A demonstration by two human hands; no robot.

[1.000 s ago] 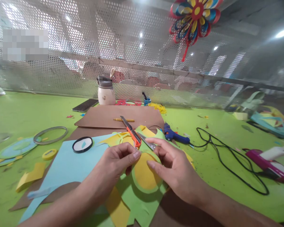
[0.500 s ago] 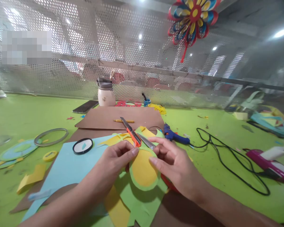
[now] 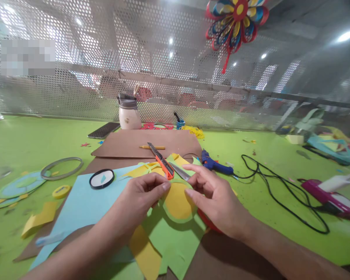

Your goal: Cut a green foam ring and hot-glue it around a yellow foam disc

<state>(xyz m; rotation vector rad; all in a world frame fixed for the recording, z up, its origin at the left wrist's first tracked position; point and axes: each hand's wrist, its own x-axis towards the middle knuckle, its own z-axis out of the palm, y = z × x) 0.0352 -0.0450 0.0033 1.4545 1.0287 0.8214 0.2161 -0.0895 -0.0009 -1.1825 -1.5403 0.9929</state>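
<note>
Between my hands is a rounded paper cutout, yellow in the middle with a light green rim. My left hand pinches its upper left edge between thumb and bent fingers. My right hand holds the right edge at the thumb, its index finger stretched forward. Scissors lie partly under my right hand, blades pointing away and an orange-red handle showing below; the rest is hidden. Just beyond the cutout lies an orange utility knife with its blade out. Green paper lies beneath the cutout.
Blue paper bears a black-rimmed round piece at left. A blue glue gun with a black cord lies right, a purple one farther. Brown card holds a pencil. Behind stand a bottle and a phone.
The cutout has tilted, its near end rising and moving away from me, so it looks shorter. Both hands keep their hold. The whole view has shifted slightly.
</note>
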